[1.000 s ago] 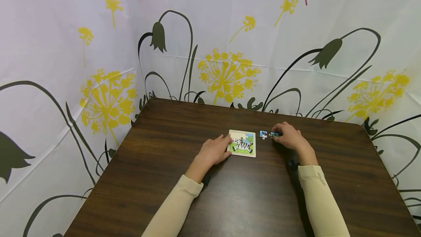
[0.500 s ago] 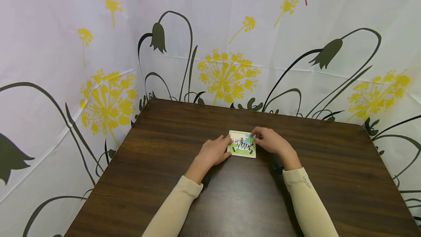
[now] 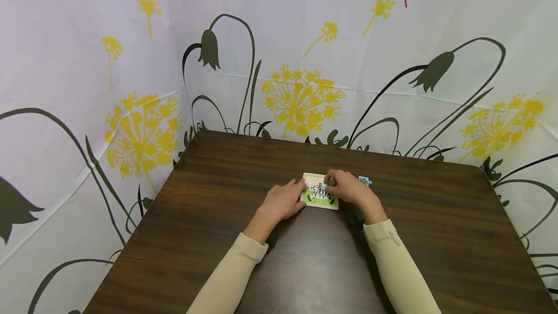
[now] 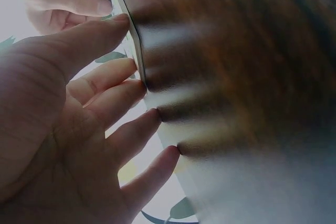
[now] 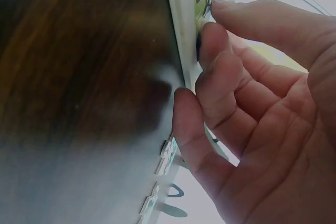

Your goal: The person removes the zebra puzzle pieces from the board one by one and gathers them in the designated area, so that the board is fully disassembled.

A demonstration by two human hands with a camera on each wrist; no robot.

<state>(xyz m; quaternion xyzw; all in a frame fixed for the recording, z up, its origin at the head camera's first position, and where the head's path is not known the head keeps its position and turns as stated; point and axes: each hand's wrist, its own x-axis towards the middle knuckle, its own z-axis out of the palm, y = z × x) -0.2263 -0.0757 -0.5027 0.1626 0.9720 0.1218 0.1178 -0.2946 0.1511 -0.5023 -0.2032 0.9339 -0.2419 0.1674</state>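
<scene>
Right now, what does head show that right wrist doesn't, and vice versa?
Only head: the left hand at the puzzle's left edge, the left sleeve and right sleeve, and most of the zebra picture; right wrist catches just a sliver of it.

Only right wrist: the right hand's palm side, and a second loose piece; head shows one loose piece, the other apparently behind the hand.

Both: right hand at the puzzle, at least one loose piece, table, patterned curtain.
</scene>
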